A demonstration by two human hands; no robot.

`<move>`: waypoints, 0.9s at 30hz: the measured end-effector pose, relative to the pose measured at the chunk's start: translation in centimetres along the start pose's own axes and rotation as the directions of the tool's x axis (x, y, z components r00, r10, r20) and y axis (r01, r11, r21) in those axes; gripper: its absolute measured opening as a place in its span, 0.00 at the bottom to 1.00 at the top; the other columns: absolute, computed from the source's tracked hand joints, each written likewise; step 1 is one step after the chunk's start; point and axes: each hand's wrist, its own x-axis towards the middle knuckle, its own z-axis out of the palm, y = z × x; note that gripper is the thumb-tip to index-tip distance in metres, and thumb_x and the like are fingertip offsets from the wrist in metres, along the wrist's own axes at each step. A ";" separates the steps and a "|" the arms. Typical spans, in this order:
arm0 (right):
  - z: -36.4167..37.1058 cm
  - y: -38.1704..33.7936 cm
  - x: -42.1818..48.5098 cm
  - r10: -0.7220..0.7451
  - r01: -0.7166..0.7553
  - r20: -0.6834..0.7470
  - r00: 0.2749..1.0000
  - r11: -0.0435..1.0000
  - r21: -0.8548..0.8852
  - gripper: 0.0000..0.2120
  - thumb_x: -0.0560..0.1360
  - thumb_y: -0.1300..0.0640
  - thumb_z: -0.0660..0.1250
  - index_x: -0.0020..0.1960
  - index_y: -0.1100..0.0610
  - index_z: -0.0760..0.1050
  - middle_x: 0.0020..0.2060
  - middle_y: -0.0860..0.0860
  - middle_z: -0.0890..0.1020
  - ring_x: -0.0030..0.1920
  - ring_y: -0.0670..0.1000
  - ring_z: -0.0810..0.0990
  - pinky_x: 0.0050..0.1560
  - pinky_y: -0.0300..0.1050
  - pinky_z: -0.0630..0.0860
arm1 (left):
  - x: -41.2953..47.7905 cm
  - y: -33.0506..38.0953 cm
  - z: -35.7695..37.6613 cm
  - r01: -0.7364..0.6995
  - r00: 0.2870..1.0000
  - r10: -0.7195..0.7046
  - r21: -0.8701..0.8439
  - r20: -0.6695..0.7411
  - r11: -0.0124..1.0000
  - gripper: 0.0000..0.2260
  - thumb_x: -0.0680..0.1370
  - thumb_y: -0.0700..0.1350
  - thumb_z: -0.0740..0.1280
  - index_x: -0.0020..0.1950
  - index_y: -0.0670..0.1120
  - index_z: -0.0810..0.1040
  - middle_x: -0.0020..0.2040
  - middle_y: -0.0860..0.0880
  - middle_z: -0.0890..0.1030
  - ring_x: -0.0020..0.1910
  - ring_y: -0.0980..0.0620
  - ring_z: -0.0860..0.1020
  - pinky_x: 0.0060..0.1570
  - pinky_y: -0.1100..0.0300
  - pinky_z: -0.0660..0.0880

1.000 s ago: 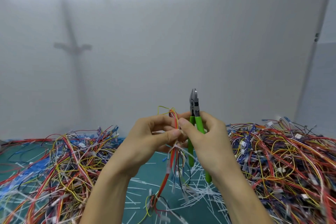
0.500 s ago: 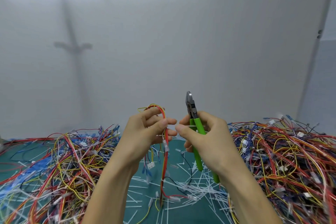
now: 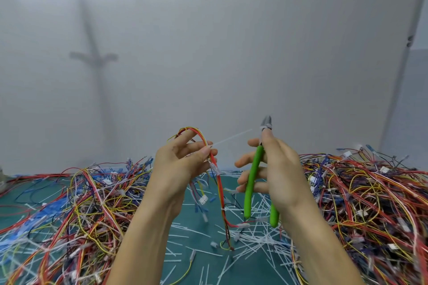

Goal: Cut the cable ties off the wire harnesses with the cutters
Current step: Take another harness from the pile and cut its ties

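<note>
My left hand holds a wire harness of red, orange and yellow wires, looped over its fingers and hanging down to the green mat. A thin white cable tie sticks out from the left thumb and fingers toward the upper right. My right hand grips the green-handled cutters upright, with the grey jaws at the top and the handles apart. The cutter jaws are to the right of the tie's free end, a little apart from it.
A big pile of tangled harnesses lies on the left of the green mat, and another pile on the right. Several cut white ties litter the mat between them. A pale wall stands behind.
My hands have moved apart. The cable tie now stretches out from the left hand, and the cutters have shifted right and up, away from the harness.
</note>
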 end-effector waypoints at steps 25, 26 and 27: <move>1.0 0.8 -1.0 -0.059 0.201 0.226 0.972 0.704 -0.682 0.27 0.77 0.35 0.52 0.42 0.55 0.77 0.35 0.56 0.81 0.37 0.58 0.80 0.42 0.57 0.79 | -0.5 0.8 0.3 -0.011 0.999 0.010 0.008 0.038 1.000 0.28 0.74 0.34 0.70 0.72 0.44 0.70 0.46 0.47 0.87 0.44 0.50 0.86 0.39 0.64 0.80; 0.9 0.8 -1.0 -0.068 0.208 0.224 0.972 0.694 -0.690 0.27 0.77 0.35 0.52 0.42 0.56 0.77 0.34 0.56 0.81 0.36 0.58 0.80 0.42 0.57 0.79 | -0.4 0.9 0.3 -0.009 0.999 0.009 0.008 0.040 1.000 0.28 0.73 0.34 0.70 0.72 0.44 0.70 0.46 0.47 0.87 0.44 0.50 0.86 0.38 0.65 0.80; 0.9 0.8 -1.0 -0.078 0.217 0.226 0.971 0.686 -0.695 0.27 0.77 0.35 0.51 0.41 0.55 0.77 0.34 0.56 0.80 0.36 0.57 0.80 0.42 0.56 0.79 | -0.5 0.9 0.3 -0.008 0.999 0.008 0.009 0.041 1.000 0.28 0.73 0.34 0.70 0.72 0.44 0.70 0.46 0.47 0.87 0.44 0.50 0.86 0.38 0.65 0.80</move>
